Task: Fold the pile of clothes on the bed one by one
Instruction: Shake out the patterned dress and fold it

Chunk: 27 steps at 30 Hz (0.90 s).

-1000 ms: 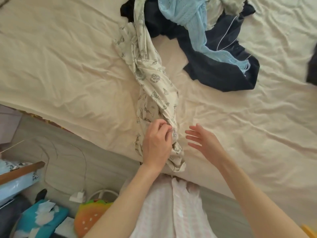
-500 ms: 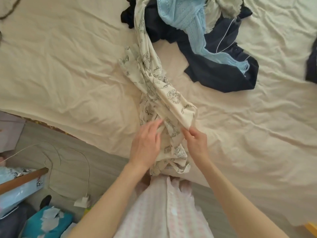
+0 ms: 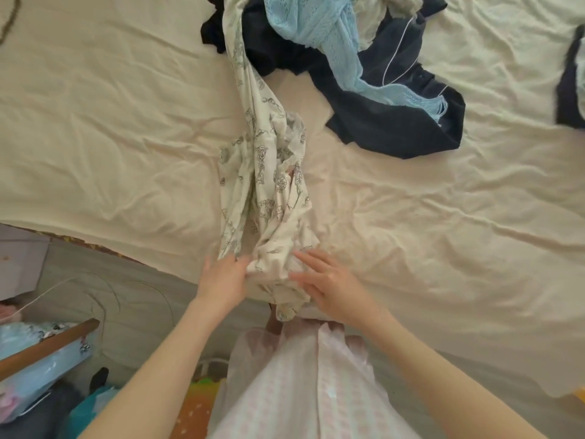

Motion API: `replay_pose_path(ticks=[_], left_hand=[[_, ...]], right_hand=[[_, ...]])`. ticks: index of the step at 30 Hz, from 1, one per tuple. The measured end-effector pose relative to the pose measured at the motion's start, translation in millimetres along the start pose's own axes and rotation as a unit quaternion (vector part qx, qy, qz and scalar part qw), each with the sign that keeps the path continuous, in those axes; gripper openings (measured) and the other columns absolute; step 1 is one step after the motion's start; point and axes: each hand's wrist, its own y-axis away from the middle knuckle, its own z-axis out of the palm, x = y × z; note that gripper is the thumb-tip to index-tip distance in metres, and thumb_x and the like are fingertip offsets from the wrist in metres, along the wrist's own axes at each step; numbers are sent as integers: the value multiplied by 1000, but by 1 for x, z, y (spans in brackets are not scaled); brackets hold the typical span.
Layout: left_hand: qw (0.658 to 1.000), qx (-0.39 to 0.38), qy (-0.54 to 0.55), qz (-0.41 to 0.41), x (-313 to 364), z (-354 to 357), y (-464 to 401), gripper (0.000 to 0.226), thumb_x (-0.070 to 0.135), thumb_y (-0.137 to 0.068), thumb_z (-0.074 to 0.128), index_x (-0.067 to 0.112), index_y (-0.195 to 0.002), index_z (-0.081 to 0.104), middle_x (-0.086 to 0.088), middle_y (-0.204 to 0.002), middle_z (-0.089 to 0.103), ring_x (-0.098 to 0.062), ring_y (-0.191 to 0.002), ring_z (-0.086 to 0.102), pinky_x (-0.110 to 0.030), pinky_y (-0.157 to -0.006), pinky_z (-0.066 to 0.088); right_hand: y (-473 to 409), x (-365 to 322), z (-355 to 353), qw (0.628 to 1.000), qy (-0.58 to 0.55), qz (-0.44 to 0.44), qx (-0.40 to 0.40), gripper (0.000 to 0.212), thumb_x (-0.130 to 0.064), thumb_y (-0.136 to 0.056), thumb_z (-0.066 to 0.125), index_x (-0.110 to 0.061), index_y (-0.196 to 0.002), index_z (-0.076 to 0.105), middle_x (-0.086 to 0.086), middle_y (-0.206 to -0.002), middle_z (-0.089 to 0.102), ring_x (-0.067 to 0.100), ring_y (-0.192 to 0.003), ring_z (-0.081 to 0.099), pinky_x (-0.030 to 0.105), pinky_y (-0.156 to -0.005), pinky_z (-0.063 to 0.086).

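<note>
The bed (image 3: 126, 128) carries a pile of clothes (image 3: 364, 68) at its far side. A cream printed garment (image 3: 269, 185) stretches from that pile to the near edge. The left hand (image 3: 223, 280) grips its bunched end; the right hand (image 3: 329, 283), fingers straight and spread, rests against it.

Bed sheet (image 3: 110, 128): cream woven cloth, matt, heavily creased. Printed garment (image 3: 262, 185): thin off-white cloth, soft and crumpled; light blue knit (image 3: 319, 42): open, lacy, fringed; navy garment (image 3: 389, 122): smooth matt cloth. Rail (image 3: 47, 346) at near left: brown wood, smooth.
</note>
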Motion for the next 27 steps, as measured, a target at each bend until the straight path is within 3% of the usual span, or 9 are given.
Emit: replay_pose_path(ticks=[3,7,10,14,16,18,20,24,27], left_hand=[[993,-113,23,-18,-16,11,-4,51,12,-86,43,15,-135,35,-6,-137,41,-23,-129,39,-50,-109,23],[980,-9,198,22,5,8,-26,60,26,-93,46,18,-147,21,-3,-147,37,-21,-130,41,-51,-110,27],[965,18,256,53,45,2,-34,57,28,-93,50,14,-144,29,-5,-134,52,-21,-108,58,-46,-103,40],[937,84,227,251,87,0,-21,37,14,-92,46,8,-128,53,-10,-107,66,-28,-101,59,-42,-105,32],[917,143,235,287,77,-3,-21,29,10,-91,48,5,-114,64,-10,-91,68,-30,-89,61,-42,-94,42],[917,194,246,247,53,-8,-29,25,7,-91,51,5,-109,68,-9,-94,68,-27,-92,61,-38,-89,46],[930,205,229,202,28,-14,-40,27,8,-93,49,9,-116,65,-5,-108,66,-21,-105,58,-32,-94,43],[951,149,214,165,10,-18,-58,34,16,-97,43,14,-129,54,-1,-128,56,-17,-121,49,-29,-99,37],[964,89,221,117,18,-13,-63,38,19,-98,38,17,-133,50,-2,-133,54,-17,-118,53,-27,-92,40]], right_hand=[[-17,2,8,989,-91,114,-36,31,-23,-99,46,-14,-125,61,5,-138,51,20,-128,45,26,-105,31],[-49,16,-4,934,-189,298,49,36,-29,-101,40,-13,-130,54,3,-128,58,9,-106,54,20,-88,41],[-79,31,-21,930,-177,304,105,31,-24,-100,43,-10,-122,60,5,-119,63,8,-94,53,19,-75,40],[-117,40,-38,924,-205,300,117,33,-24,-96,49,-8,-123,59,7,-119,63,18,-103,59,38,-94,48],[-130,46,-35,933,-168,309,73,42,-31,-95,53,-5,-128,55,10,-124,61,22,-110,58,35,-97,45],[-141,50,-28,936,-142,322,24,43,-40,-92,55,-3,-114,60,11,-104,65,22,-95,61,35,-82,47],[-150,52,-18,935,-124,331,9,33,-48,-89,56,-15,-85,58,-1,-78,58,13,-70,53,31,-64,41],[-167,53,-1,939,-63,326,89,25,-36,-92,53,-13,-92,61,8,-105,57,25,-94,55,34,-77,45],[-172,49,-4,924,-130,325,152,34,-19,-92,48,-24,-61,36,0,-74,45,19,-70,43,27,-59,30]])
